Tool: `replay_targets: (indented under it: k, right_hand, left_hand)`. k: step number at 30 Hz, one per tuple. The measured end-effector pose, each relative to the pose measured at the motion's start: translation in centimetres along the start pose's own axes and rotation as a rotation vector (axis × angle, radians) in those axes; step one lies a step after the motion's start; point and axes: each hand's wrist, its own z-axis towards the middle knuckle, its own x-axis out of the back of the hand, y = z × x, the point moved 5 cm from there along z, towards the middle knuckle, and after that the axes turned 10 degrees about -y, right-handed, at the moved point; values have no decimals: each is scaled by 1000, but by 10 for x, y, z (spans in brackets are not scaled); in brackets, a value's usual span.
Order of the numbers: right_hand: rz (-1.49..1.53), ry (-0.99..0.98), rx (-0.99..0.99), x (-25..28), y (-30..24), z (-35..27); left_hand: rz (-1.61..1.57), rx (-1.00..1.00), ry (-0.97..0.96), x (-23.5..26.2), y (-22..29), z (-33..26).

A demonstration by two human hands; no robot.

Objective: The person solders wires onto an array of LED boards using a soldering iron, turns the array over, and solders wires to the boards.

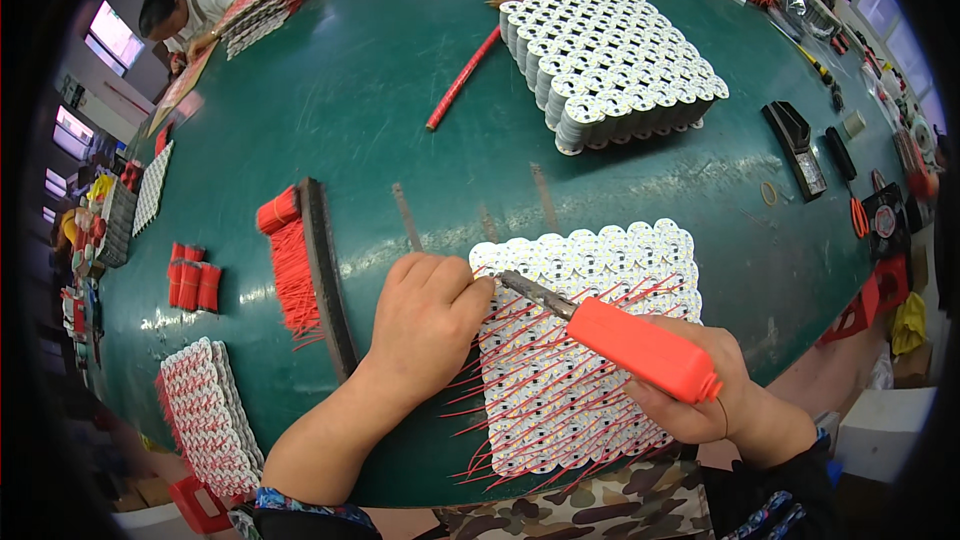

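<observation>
A white panel [585,340] of round LED discs — joined in rows, thin red wires fanning across it — lies on the green worktop [380,110] at its near edge. The left hand [425,325] pinches closed at the panel's left edge; the right hand [700,395] has its grip wrapped around a red-handled soldering iron [620,335] — tip on the discs.

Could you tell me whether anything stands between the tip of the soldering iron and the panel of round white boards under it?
Nothing visible does. The right hand holds the soldering iron, whose tip meets the panel beside the left hand fingertips. Only the red wires lie across the boards.
</observation>
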Motion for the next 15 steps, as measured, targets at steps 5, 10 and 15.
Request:
replay_targets:
  k: [5,10,15]
  right_hand:
    - [31,64,-20,4,-2,-3]
    - [32,100,-2,11,-3,-8]
    - [58,159,27,8,-3,-6]
  left_hand:
    - [9,4,7,-1,0,-1]
    - [11,-4,9,-2,1,1]
    - [22,-1,-5,-2,-1,1]
